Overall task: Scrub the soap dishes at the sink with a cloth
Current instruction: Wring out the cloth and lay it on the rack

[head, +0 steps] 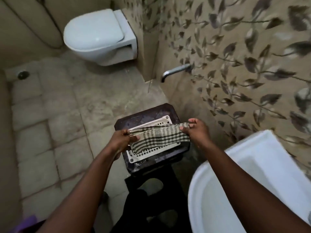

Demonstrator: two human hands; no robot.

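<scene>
A checked green-and-cream cloth (pixel 158 137) is stretched between my two hands above a dark stool. My left hand (pixel 123 140) pinches its left end and my right hand (pixel 196 129) pinches its right end. Under the cloth lies a white perforated soap dish (pixel 148 153), flat on the stool's dark top (pixel 143 116); the cloth hides most of the dish's middle. The white sink basin (pixel 249 179) is at the lower right, beside my right forearm.
A white wall-hung toilet (pixel 99 36) stands at the back. A metal wall spout (pixel 175 71) sticks out from the leaf-patterned tile wall on the right. A floor drain (pixel 23 75) sits at the far left of the tiled floor.
</scene>
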